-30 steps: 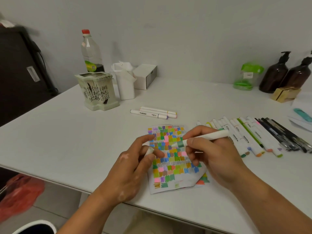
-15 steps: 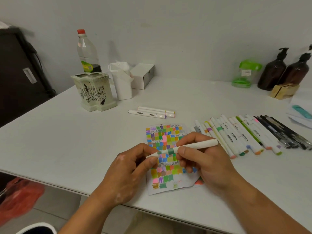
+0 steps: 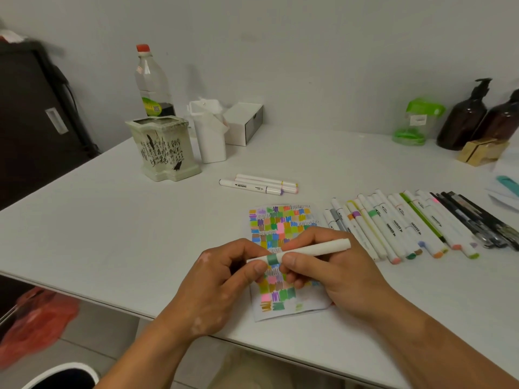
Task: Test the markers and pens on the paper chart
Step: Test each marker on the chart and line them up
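Left hand [image 3: 219, 284] and right hand [image 3: 337, 273] both grip a green-banded white marker [image 3: 317, 248] above the paper chart [image 3: 280, 226] near the table's [image 3: 112, 220] front edge. Ceramic pot [image 3: 163, 148]: contents hidden. Bottle [image 3: 151, 80]: a little dark liquid.

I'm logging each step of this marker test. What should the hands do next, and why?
Probably press the cap fully home with the left hand. It was off a second ago; now it meets the green band, pinched by that hand, while the right hand grips the marker above the paper chart.
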The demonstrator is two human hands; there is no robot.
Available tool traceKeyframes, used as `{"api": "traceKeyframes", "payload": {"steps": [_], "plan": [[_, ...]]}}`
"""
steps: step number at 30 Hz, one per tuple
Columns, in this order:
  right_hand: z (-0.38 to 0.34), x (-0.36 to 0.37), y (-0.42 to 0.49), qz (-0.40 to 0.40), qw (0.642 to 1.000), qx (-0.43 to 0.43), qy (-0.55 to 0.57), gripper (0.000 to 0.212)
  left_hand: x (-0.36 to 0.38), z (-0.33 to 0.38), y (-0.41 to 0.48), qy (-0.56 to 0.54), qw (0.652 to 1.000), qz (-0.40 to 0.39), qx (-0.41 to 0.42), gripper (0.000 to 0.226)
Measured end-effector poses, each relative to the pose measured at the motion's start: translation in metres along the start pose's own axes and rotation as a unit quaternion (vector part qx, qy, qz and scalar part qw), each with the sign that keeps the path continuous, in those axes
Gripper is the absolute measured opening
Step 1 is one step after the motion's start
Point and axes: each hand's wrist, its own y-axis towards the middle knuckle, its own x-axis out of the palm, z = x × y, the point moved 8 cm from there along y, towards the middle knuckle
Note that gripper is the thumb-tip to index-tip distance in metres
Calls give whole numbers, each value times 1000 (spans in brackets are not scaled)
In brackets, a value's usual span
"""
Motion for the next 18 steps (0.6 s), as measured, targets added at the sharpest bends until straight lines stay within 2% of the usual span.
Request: {"api": "traceKeyframes", "payload": {"steps": [6,9,10,12,14,16,18], "plan": [[0,-9,0,-7,1000,-3,-16,9,2,-4,3,-3,1000,-1,-9,26],[1,-12,-5,-65,995,63,44,31,-4,-6,4,2,1000,24,-12,27],[0,-12,-6,-84,993,81,24,31,-6,-8,5,3,999,31,-18,28],[-1,-15,-9,-85,985,101,-113,22,-3,-12,5,10,999,25,-32,28],[-2,-14,-13,-66,955,100,-271,17,2,-12,6,28,999,15,-37,26],[-4,-6,-20,-55,930,84,-353,14,3,-11,5,47,998,24,-36,27],[-10,-12,-25,-14,920,68,-386,12,-1,-10,4,73,996,46,-29,31]]}}
